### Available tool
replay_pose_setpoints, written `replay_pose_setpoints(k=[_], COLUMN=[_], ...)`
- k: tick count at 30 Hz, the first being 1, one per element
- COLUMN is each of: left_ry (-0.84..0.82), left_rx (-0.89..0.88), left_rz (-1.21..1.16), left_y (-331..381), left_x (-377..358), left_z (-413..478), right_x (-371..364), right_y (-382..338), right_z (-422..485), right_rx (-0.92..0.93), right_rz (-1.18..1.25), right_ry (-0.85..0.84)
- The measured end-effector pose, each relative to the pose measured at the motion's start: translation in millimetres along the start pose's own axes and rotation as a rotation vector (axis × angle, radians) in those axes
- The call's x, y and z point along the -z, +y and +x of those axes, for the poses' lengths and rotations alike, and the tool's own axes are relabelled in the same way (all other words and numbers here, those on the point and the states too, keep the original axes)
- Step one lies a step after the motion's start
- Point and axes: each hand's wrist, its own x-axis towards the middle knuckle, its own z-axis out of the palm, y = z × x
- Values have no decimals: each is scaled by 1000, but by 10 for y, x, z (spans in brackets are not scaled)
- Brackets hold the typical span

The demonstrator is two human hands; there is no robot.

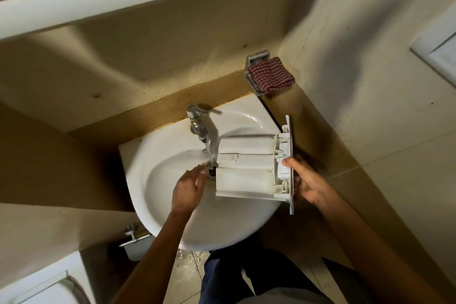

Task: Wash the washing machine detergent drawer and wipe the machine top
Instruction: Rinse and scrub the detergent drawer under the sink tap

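The white detergent drawer (249, 168) lies across the right side of the white sink (172, 155), underside up, its front panel pointing right. My right hand (306, 180) grips that front panel, thumb on the inner side. My left hand (188, 190) hovers over the basin beside the drawer's left end, fingers relaxed and straight, near the drain (211, 171). Water runs from the chrome tap (197, 123) down past the drawer's left end into the drain.
A red checked cloth (270, 76) sits on a metal soap holder in the wall corner behind the sink. Walls close in on both sides. A white fixture (44, 286) stands at lower left, with a small wall holder (134, 242) below the sink.
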Motion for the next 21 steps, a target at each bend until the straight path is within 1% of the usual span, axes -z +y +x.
replay_pose_setpoints(k=[1,2,3,4,5,6,7,8,9,11,13,17,19,21], left_ry=[33,69,97,99,62,13,-47,-84,-100,-37,-10,67,39,-6], left_rx=[225,428,600,735,827,871,874,864,872,954,1003,1081,1028,947], left_rz=[-156,-379,-661,-959,-1214,-1402,-1527,-1604,-1651,-1702,-1768,-1810,-1722,-1475], left_y=[31,76,113,154,183,215,238,272,308,326,340,360,456,663], left_x=[19,35,41,43,31,13,-21,-44,-67,-97,-100,-98,-145,-189], left_z=[63,152,262,380,495,592,672,734,790,888,978,1042,1014,945], right_x=[12,16,18,12,-2,-19,-38,-57,-71,-96,-116,-132,-132,-135], right_y=[-2,0,6,18,33,48,60,71,78,85,74,62,55,46], right_z=[-10,-19,-29,-35,-46,-57,-64,-68,-73,-77,-90,-90,-80,-87], right_rx=[3,5,8,14,21,29,37,47,56,67,66,69,69,75], right_rz=[3,5,9,15,21,28,34,40,42,47,51,69,81,81], right_ry=[8,15,19,24,30,36,45,52,58,61,65,67,70,77])
